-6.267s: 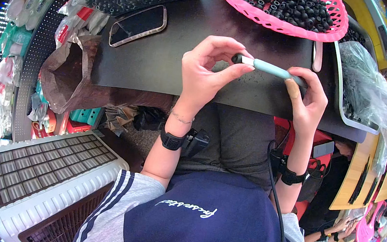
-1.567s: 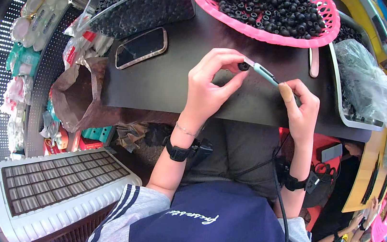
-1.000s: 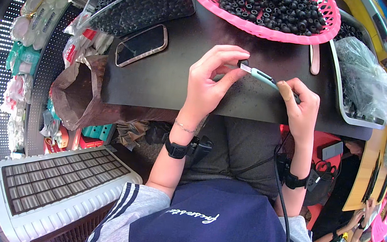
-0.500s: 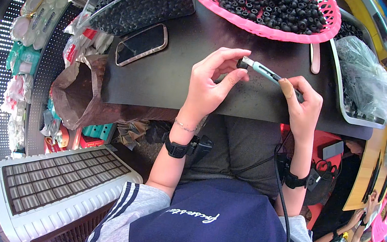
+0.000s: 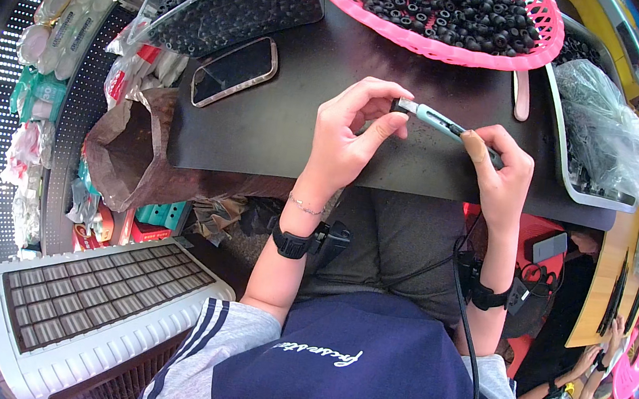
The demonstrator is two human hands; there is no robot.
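Note:
Between the thumb and fingertips of my left hand [image 5: 341, 137] is a small black ring-shaped part [image 5: 399, 106], mostly hidden by the fingers. My right hand [image 5: 503, 174] is closed round the rear of a slim pale-blue utility knife [image 5: 436, 119]. Its short silvery blade end points left and meets the black part at my left fingertips. A tan wrap covers my right thumb. Both hands are held above the near half of the dark tabletop [image 5: 278, 143], below a pink basket [image 5: 433, 50] heaped with similar black parts.
A clear bin [image 5: 238, 18] of black parts and a phone [image 5: 234, 73] stand at the left. At right are a white tray [image 5: 569, 178] under a plastic bag [image 5: 597, 114] and a pink-white strip [image 5: 520, 96]. A brown bag [image 5: 146, 150] hangs by the table's left edge.
The black part has turned slightly in my left fingers, and more of the blade end shows beside it. Both hands stay almost where they were.

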